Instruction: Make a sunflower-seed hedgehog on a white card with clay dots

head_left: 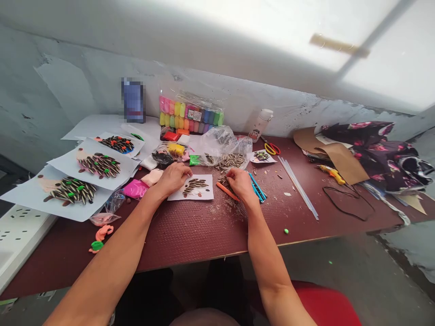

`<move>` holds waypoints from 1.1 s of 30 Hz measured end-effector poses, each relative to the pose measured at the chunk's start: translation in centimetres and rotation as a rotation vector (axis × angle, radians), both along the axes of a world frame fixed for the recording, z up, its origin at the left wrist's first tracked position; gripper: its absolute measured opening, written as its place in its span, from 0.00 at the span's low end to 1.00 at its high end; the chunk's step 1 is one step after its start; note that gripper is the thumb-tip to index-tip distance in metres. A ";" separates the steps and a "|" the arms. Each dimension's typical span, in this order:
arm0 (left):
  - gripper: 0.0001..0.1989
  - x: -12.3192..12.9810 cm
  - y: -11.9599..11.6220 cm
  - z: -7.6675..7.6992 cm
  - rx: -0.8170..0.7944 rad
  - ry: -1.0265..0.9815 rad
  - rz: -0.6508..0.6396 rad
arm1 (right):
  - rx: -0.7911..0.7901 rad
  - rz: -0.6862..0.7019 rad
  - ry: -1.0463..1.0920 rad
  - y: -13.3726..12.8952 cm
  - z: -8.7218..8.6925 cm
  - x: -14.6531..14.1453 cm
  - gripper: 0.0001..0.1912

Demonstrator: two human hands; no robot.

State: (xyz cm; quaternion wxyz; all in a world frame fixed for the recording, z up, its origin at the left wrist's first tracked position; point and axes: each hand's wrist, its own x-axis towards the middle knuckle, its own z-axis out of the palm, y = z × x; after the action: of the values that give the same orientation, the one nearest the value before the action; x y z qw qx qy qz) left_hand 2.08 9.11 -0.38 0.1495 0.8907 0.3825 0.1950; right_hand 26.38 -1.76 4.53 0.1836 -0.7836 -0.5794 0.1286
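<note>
A small white card (208,194) lies before me, carrying a hedgehog-like cluster of striped sunflower seeds (196,184) and some brown dots. Over the card's upper left corner rests my left hand (174,177), its fingers curled and drawn together; whatever is between the fingertips is hidden. My right hand (239,182) is at the near edge of a heap of loose sunflower seeds (231,160), thumb and fingers pinched, and I cannot make out what they hold. An orange-handled tool (227,192) lies just left of that hand, and blue-handled tools (257,188) lie to its right.
Finished-looking seed pictures (98,165) are stacked at left. Behind stand a pack of coloured clay (190,115), a clear plastic bag (219,142) and a white bottle (261,124). Rightward lie scissors (272,147), clear glue sticks (299,188), a yellow glue gun (333,174) and its cord.
</note>
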 end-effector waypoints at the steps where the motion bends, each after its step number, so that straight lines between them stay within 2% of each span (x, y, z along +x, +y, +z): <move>1: 0.12 0.0 0.0 0.0 0.002 0.004 0.000 | 0.036 -0.018 0.015 0.1 0.0 0.1 0.12; 6: 0.12 0.0 0.1 -0.1 0.009 0.004 -0.007 | 0.075 -0.052 0.158 0.0 0.2 1.0 0.14; 13: 0.12 0.0 -0.1 0.2 0.014 0.030 -0.007 | -0.124 0.073 0.094 -0.6 0.6 1.7 0.10; 19: 0.12 0.1 -0.1 0.2 0.011 0.029 0.000 | -0.163 0.160 0.064 -0.4 0.4 1.5 0.12; 25: 0.12 0.1 -0.2 0.2 -0.001 0.023 0.007 | -0.193 0.187 0.111 -0.5 0.2 1.8 0.08; 29: 0.12 0.1 -0.1 0.1 0.006 0.016 0.001 | -0.166 0.176 0.029 -0.4 0.3 1.7 0.09; 33: 0.12 0.1 0.0 -0.1 0.025 0.012 -0.005 | -0.032 0.099 0.008 -0.3 0.1 1.8 0.10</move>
State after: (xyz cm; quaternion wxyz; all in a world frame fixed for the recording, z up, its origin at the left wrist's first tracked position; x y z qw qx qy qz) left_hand 2.13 9.11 -0.45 0.1367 0.8945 0.3788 0.1940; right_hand 28.14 -2.09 4.61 0.1666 -0.7565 -0.6144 0.1498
